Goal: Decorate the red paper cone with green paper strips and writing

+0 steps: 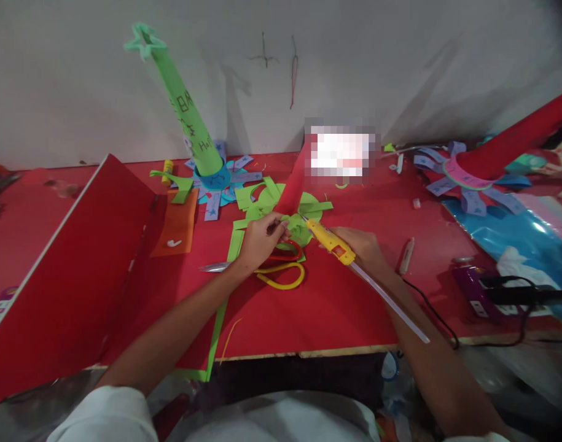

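My right hand (361, 242) is wrapped round a yellow glue gun (333, 241) with a long clear glue stick out of its back. The gun's nozzle points at the green paper flower (303, 230) at the foot of a red paper cone (294, 190). My left hand (265, 236) is pinched at the flower's near left side; what its fingertips hold is too small to make out. Scissors (281, 276) with red and yellow handles lie partly under my left wrist.
A tall green cone (188, 116) with a star top stands at the back left. Left lie an orange sheet (177, 227) and a raised red board (78, 264). On the right are another red cone (515, 138), a blue packet (483, 230), a purple box (476, 291) and a black cord (430, 307).
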`<state>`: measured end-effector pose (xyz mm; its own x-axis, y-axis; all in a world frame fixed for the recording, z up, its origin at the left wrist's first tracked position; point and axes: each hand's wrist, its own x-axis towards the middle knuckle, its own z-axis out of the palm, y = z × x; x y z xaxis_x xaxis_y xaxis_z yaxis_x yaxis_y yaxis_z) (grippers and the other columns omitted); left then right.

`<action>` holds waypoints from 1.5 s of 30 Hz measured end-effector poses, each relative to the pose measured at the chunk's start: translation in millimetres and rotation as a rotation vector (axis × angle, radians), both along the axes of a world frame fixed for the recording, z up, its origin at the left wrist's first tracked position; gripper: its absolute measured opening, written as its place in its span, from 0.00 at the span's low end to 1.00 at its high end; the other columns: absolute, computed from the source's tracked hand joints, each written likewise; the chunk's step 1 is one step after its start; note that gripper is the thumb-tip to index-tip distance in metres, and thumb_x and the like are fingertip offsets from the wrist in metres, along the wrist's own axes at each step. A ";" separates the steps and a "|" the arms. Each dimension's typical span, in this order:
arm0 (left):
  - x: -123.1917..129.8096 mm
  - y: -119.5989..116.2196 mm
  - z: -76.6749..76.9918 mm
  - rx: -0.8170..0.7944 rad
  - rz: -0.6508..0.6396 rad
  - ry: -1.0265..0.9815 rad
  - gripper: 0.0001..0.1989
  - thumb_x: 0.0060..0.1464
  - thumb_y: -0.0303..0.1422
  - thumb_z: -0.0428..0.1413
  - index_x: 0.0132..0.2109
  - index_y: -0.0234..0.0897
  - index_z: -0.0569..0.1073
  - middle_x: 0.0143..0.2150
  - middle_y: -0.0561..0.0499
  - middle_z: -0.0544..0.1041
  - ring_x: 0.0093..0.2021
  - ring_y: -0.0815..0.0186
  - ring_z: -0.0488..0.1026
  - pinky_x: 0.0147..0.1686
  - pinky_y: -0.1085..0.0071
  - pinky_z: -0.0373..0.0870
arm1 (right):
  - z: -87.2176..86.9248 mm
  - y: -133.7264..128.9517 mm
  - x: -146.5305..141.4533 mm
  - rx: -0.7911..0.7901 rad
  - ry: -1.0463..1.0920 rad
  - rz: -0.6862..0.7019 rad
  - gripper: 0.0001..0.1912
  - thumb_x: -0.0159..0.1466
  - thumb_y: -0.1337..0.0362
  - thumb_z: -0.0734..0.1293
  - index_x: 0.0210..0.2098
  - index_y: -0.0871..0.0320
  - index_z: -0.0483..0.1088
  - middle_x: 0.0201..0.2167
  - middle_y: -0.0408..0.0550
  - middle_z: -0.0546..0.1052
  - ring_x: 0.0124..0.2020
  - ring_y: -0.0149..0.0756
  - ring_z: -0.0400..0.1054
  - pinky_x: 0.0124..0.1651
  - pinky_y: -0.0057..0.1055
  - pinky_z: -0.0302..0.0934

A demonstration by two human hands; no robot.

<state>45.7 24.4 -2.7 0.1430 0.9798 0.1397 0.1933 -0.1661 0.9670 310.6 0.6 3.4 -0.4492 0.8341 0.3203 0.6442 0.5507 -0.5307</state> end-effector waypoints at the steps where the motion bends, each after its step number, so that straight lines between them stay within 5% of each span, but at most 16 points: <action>1: -0.4 -0.2 -0.3 -0.001 0.003 0.004 0.13 0.62 0.43 0.57 0.39 0.37 0.74 0.29 0.52 0.80 0.28 0.68 0.78 0.30 0.74 0.75 | 0.7 1.0 2.6 -0.006 -0.021 -0.015 0.13 0.73 0.55 0.61 0.43 0.56 0.73 0.33 0.47 0.78 0.32 0.36 0.72 0.35 0.30 0.55; 5: -0.9 -0.4 -0.7 -0.004 0.008 0.008 0.14 0.63 0.44 0.57 0.38 0.37 0.73 0.29 0.52 0.80 0.28 0.68 0.78 0.30 0.74 0.75 | -2.1 9.3 13.7 0.018 -0.156 -0.181 0.11 0.69 0.56 0.63 0.42 0.55 0.72 0.31 0.48 0.78 0.31 0.40 0.71 0.33 0.32 0.53; 10: -0.4 0.0 -0.5 0.000 0.012 -0.006 0.16 0.62 0.46 0.58 0.37 0.37 0.72 0.28 0.53 0.79 0.27 0.69 0.77 0.29 0.75 0.74 | -14.8 19.4 26.1 -0.015 -0.270 -0.400 0.14 0.65 0.63 0.64 0.51 0.54 0.69 0.41 0.53 0.80 0.39 0.47 0.73 0.36 0.35 0.57; 20: -0.2 -0.5 1.3 0.004 0.022 0.002 0.14 0.63 0.43 0.57 0.37 0.37 0.72 0.28 0.53 0.79 0.27 0.69 0.77 0.30 0.75 0.74 | -21.2 27.1 45.9 0.072 -0.321 -0.548 0.15 0.63 0.65 0.63 0.50 0.56 0.66 0.48 0.62 0.75 0.50 0.57 0.69 0.49 0.49 0.65; 30: -1.4 -0.5 0.0 0.055 0.031 0.085 0.10 0.64 0.39 0.55 0.37 0.38 0.72 0.27 0.55 0.77 0.26 0.70 0.75 0.30 0.74 0.71 | -21.3 28.0 42.6 0.023 -0.046 -0.412 0.22 0.54 0.76 0.59 0.45 0.53 0.68 0.46 0.53 0.77 0.49 0.49 0.71 0.54 0.49 0.66; 38: -2.7 -3.2 2.1 0.074 -0.041 0.142 0.12 0.67 0.40 0.52 0.38 0.38 0.72 0.30 0.52 0.79 0.29 0.68 0.76 0.33 0.73 0.73 | -4.5 18.5 12.1 0.100 0.214 -0.314 0.09 0.65 0.67 0.60 0.38 0.53 0.71 0.37 0.50 0.79 0.43 0.44 0.74 0.48 0.41 0.67; 45: -0.2 -6.9 7.0 0.031 -0.111 0.103 0.14 0.66 0.44 0.53 0.38 0.39 0.70 0.30 0.53 0.79 0.30 0.68 0.78 0.32 0.74 0.74 | 5.8 4.1 -20.0 -0.070 0.218 0.018 0.12 0.73 0.58 0.61 0.44 0.51 0.76 0.49 0.52 0.80 0.53 0.46 0.73 0.59 0.48 0.66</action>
<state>45.5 17.5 4.3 0.2653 0.9527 0.1482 0.2701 -0.2210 0.9371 290.6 4.7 9.2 -0.3906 0.8503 0.3528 0.5010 0.5178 -0.6934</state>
